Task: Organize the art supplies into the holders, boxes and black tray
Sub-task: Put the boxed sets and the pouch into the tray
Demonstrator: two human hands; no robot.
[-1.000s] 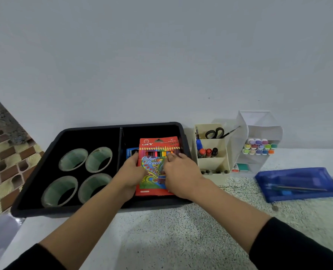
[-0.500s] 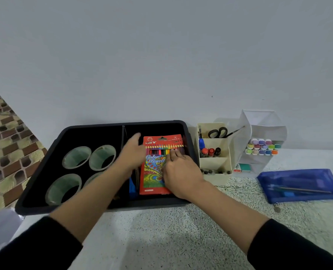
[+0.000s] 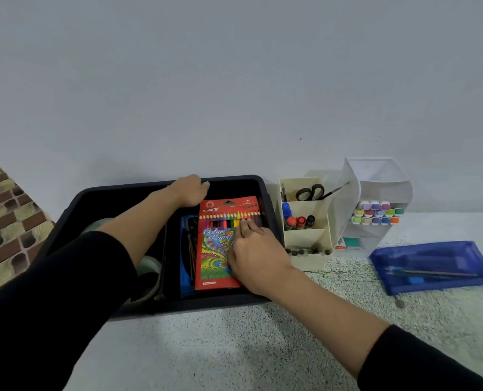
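Observation:
The black tray sits against the wall. A red colour pencil box lies flat in its right compartment, on top of a blue item. My right hand rests on the box's right side with fingers spread flat. My left hand reaches over the tray, its fingers curled at the far rim beside the box's top corner. My left arm covers most of the tape rolls in the left compartment.
A cream desk holder with scissors and pens stands right of the tray. Beside it is a white holder with pastel markers. A blue pouch lies on the speckled counter further right.
My left hand has let go of the pencil box and moved up to the tray's far rim. The box has shifted right and now lies flat under my right hand.

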